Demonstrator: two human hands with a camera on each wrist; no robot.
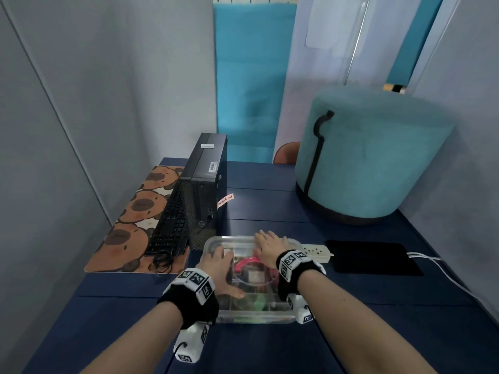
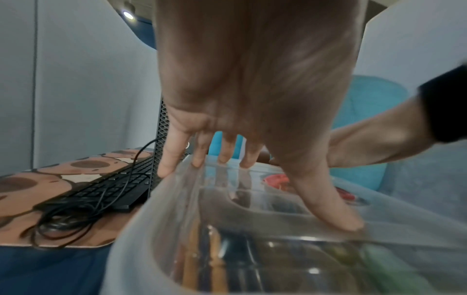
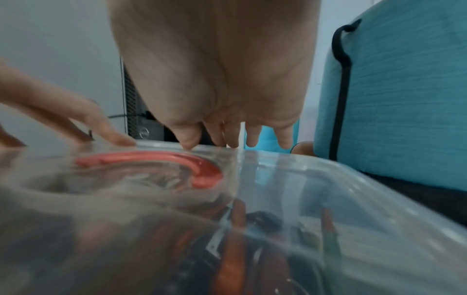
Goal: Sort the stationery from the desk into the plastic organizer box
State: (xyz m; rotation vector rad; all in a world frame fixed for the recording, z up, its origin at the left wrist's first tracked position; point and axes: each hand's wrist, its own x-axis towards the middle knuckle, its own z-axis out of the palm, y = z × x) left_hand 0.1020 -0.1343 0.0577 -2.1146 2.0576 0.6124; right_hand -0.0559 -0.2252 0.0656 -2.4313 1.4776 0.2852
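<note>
Blue desk (image 1: 351, 319) — hands flat, seemingly, on box lid (image 1: 216, 242)

Clear organizer box (image 1: 213, 245) with pink loop (image 1: 244, 263), navy desk (image 1: 351, 319), teal stool (image 1: 378, 157), brown capybara-print mat (image 1: 135, 217)

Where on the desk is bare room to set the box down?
Bare blue desk lies in front of the clear plastic organizer box, and between black computer tower and teal stool. Crowded: keyboard side, white power strip.

Blurred stationery (image 3: 227, 249) under clear lid (image 3: 328, 179)
</note>
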